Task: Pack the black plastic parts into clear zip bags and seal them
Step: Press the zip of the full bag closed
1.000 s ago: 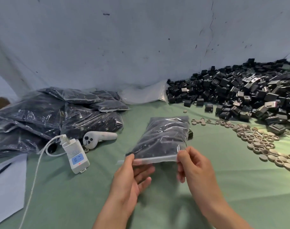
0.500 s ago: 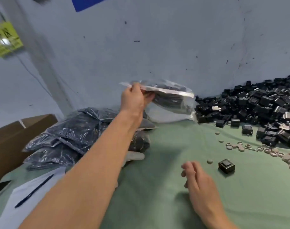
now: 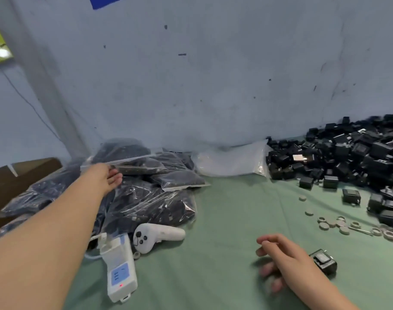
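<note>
Lying atop the pile of packed bags point(image 3: 146, 204) with its zip edge running nine to three, the filled bag point(image 3: 124, 151) sits at twelve o'clock of the slack, empty left hand point(image 3: 102, 175), while the loosely curled, empty right hand point(image 3: 285, 260) has the stray black part point(image 3: 324, 262) at its three o'clock.

Far left on table point(image 3: 231, 231): filled bags pile point(image 3: 146, 200), my left hand point(image 3: 102, 175) at near edge of top bag point(image 3: 124, 151). empty bags point(image 3: 231, 163) right of pile, against wall point(image 3: 213, 86); loose parts heap point(image 3: 347, 157) far right. controller point(image 3: 157, 236) and power strip point(image 3: 120, 271) just near of pile. single part point(image 3: 324, 262) just right of my right hand point(image 3: 282, 258).
</note>
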`<state>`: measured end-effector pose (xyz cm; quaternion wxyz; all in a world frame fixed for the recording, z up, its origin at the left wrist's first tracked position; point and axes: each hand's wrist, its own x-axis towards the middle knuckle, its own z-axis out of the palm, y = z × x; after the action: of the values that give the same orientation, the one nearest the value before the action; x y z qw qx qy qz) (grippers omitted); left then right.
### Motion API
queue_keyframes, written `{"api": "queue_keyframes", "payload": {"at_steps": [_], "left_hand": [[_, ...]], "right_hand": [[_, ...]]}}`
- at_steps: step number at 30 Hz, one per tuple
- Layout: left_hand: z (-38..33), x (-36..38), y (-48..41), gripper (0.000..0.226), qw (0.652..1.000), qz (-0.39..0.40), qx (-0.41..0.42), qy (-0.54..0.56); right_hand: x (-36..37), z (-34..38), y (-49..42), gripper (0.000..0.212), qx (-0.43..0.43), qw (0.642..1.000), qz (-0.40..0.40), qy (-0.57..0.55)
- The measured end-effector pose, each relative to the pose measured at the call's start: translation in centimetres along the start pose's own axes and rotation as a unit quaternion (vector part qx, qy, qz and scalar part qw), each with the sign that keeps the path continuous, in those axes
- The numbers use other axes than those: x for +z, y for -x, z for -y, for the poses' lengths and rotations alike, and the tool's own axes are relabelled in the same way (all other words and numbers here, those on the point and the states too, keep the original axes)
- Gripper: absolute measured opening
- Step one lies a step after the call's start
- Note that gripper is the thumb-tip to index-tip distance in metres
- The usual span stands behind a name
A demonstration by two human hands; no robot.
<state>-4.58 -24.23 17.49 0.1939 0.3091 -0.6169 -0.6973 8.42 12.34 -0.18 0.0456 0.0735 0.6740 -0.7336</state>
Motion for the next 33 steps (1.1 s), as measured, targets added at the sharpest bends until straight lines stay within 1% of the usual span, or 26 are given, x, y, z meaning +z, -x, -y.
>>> {"api": "queue_keyframes", "payload": {"at_steps": [2, 3, 4, 5, 6, 7, 8, 10, 11, 12, 13, 14, 15, 16, 17, 20, 22, 24, 26, 28, 33], "left_hand": [[0.9, 0.4, -0.6, 0.023, 0.997, -0.064, 0.010, 0.032], [1.4, 1.0, -0.5, 0.026, 0.995, -0.094, 0.019, 0.028], [1.9, 1.9, -0.2, 0.034, 0.992, -0.114, 0.045, -0.011], [2.5, 3.3, 0.3, 0.041, 0.986, -0.112, 0.092, -0.082], [3.4, 5.0, 1.2, 0.045, 0.971, -0.086, 0.155, -0.161], [4.5, 7.0, 2.3, 0.045, 0.947, -0.032, 0.223, -0.230], [5.7, 9.2, 3.6, 0.041, 0.908, 0.033, 0.289, -0.302], [8.5, 13.6, 5.8, 0.024, 0.794, 0.134, 0.399, -0.438], [10.1, 16.1, 6.7, 0.024, 0.734, 0.167, 0.434, -0.495], [11.8, 18.3, 7.2, 0.039, 0.676, 0.192, 0.457, -0.546], [13.4, 20.4, 7.6, 0.053, 0.627, 0.204, 0.463, -0.592], [14.9, 22.3, 7.9, 0.062, 0.598, 0.198, 0.462, -0.624], [16.1, 24.0, 7.9, 0.069, 0.584, 0.189, 0.455, -0.645], [17.0, 25.6, 7.8, 0.072, 0.583, 0.182, 0.444, -0.656], [17.6, 27.1, 7.6, 0.075, 0.591, 0.180, 0.434, -0.656], [18.5, 30.7, 6.3, 0.074, 0.629, 0.181, 0.401, -0.641], [19.0, 32.4, 5.4, 0.061, 0.654, 0.174, 0.386, -0.627], [20.0, 33.3, 4.2, 0.042, 0.680, 0.154, 0.388, -0.603], [21.0, 33.6, 3.4, 0.034, 0.710, 0.125, 0.405, -0.562], [21.4, 33.3, 3.2, 0.036, 0.732, 0.100, 0.418, -0.529], [21.5, 29.6, 4.5, 0.046, 0.777, 0.080, 0.422, -0.460]], "right_hand": [[-0.1, 0.4, -0.7, 0.012, 0.025, 0.998, -0.002, -0.060], [-0.2, 0.6, -0.9, 0.013, 0.028, 0.996, -0.012, -0.082], [-0.6, 0.8, -1.1, 0.014, 0.025, 0.994, -0.029, -0.100], [-0.9, 0.9, -1.4, 0.015, 0.018, 0.991, -0.053, -0.119], [-1.4, 0.9, -1.6, 0.017, 0.009, 0.988, -0.081, -0.133], [-1.9, 0.8, -1.8, 0.018, -0.005, 0.985, -0.113, -0.132], [-2.5, 0.7, -1.9, 0.020, -0.024, 0.982, -0.147, -0.114], [-3.8, 0.4, -2.0, 0.025, -0.070, 0.974, -0.209, -0.054], [-4.5, 0.2, -1.9, 0.026, -0.090, 0.968, -0.234, -0.029], [-5.2, 0.1, -1.9, 0.026, -0.103, 0.962, -0.254, -0.012], [-5.7, -0.1, -1.9, 0.026, -0.108, 0.956, -0.272, -0.008], [-6.2, -0.2, -2.0, 0.027, -0.106, 0.952, -0.286, -0.018], [-6.5, -0.3, -2.3, 0.027, -0.100, 0.950, -0.293, -0.039], [-6.8, -0.3, -2.6, 0.028, -0.088, 0.949, -0.296, -0.064], [-7.0, -0.3, -2.9, 0.029, -0.079, 0.947, -0.297, -0.091], [-7.4, -0.5, -3.5, 0.032, -0.075, 0.941, -0.294, -0.147], [-7.6, -0.9, -4.0, 0.035, -0.076, 0.936, -0.304, -0.161], [-7.8, -1.2, -4.4, 0.038, -0.081, 0.930, -0.314, -0.172], [-8.2, -1.3, -4.7, 0.039, -0.092, 0.928, -0.315, -0.175], [-8.5, -1.5, -5.0, 0.038, -0.098, 0.929, -0.313, -0.172], [-8.7, -1.6, -5.2, 0.037, -0.090, 0.940, -0.291, -0.156]]}}
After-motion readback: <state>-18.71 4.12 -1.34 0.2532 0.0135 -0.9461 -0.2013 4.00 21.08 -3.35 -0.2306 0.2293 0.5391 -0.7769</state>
